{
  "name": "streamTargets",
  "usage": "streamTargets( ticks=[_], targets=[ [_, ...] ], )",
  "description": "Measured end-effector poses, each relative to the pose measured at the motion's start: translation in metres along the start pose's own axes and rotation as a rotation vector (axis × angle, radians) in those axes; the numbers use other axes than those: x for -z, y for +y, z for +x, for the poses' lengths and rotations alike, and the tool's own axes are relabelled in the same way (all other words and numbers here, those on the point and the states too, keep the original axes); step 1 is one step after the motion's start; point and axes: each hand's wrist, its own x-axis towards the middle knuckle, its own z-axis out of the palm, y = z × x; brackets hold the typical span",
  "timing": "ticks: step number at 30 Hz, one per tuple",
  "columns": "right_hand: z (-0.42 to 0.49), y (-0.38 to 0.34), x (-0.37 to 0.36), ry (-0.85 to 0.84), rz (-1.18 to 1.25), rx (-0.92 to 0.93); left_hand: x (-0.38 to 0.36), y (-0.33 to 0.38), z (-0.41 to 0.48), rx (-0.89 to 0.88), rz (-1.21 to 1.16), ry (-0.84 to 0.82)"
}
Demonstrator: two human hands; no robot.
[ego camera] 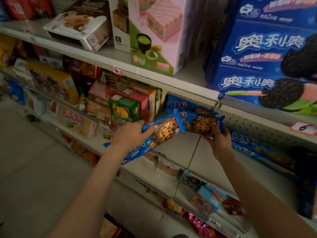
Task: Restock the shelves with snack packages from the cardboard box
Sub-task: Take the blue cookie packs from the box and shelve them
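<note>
Shiny, crinkly plastic wrap on the blue cookie pack (164, 133), pale shelf (178, 148) of smooth, dull painted metal, back panel (248, 122) of metal full of little holes, pink box (154, 31) of smooth cardboard, big blue boxes (265, 48) glossy, price tag (303, 128) of paper.

Blue chocolate-chip cookie pack (164, 133), tilted, gripped in my left hand (130, 136) above the middle shelf (171, 149), near its front edge. Second pack (202, 125), same kind, held in my right hand (219, 140); ends touching.
</note>
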Motion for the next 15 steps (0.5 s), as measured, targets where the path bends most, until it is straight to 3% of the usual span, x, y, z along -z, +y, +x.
streamTargets(
  ticks=[3, 15],
  targets=[
    [0.013, 0.009, -0.010, -0.007, -0.031, 0.026, -0.008, 0.010, 0.015, -0.081, 0.047, 0.010],
    [0.071, 0.025, 0.011, 0.002, -0.639, 0.187, -0.038, 0.038, 0.047, -0.250, 0.186, -0.013]
  ],
)
